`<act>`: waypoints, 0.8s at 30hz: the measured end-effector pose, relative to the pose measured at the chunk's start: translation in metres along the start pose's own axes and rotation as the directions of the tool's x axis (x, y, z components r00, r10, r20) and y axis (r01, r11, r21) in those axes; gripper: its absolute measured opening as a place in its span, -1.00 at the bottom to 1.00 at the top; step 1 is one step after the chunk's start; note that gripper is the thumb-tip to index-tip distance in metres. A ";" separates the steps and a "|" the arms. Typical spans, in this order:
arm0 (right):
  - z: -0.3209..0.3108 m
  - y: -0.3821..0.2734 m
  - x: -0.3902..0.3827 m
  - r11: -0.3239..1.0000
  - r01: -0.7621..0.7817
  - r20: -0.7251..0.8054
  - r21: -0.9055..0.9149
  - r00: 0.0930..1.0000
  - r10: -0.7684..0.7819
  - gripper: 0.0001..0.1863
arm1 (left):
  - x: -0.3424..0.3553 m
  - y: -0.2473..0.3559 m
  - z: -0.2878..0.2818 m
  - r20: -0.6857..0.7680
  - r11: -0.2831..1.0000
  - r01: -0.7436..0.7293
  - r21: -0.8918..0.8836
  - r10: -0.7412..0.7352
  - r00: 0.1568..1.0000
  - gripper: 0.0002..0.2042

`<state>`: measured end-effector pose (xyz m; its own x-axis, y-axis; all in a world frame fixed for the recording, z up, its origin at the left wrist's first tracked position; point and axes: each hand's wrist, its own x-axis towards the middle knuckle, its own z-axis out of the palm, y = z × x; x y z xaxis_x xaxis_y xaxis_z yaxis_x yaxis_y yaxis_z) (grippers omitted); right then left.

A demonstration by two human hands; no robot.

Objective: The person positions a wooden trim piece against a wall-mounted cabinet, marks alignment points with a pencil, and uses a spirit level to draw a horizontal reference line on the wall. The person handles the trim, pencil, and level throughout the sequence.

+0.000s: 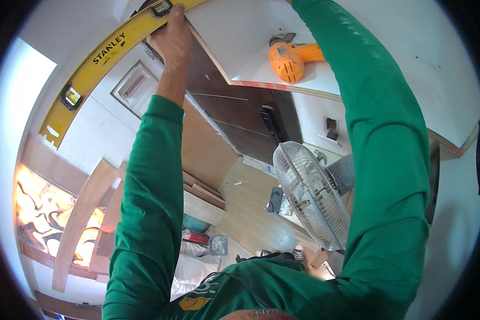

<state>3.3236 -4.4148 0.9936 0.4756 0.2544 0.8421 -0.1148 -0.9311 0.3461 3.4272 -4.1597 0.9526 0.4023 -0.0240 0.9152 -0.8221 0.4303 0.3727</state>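
Note:
My left hand (pixel 174 45) is raised at the upper left, its fingers closed round the lower edge of a long yellow spirit level (pixel 136 33). The level slants up to the right, and its far end runs out of the top of the view. Two vials in black frames show on it. My right arm (pixel 386 133), in a green sleeve, reaches up past the top edge, and the hand is cut off there. Beside that sleeve an orange cordless drill (pixel 288 63) lies on a white board (pixel 245 32) with a raw, reddish edge.
Below my right arm stands a round metal fan (pixel 309 194). A dark door (pixel 229 101) with a black handle is behind. Wooden planks (pixel 80 224) lean at the left near a lit patterned panel (pixel 42 213). A wall socket box (pixel 331 127) gapes under the board.

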 end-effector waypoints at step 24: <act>0.047 0.035 -0.005 0.996 -0.089 -0.078 -0.004 0.993 0.088 -0.56 | -0.005 0.034 -0.036 0.276 0.971 0.218 -0.101 -0.183 0.943 -0.57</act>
<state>3.3587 -4.4610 0.9819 0.3946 0.1908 0.8988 -0.1603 -0.9489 0.2718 3.4117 -4.1121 0.9547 0.4189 -0.3508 0.8375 -0.6694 0.5038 0.5459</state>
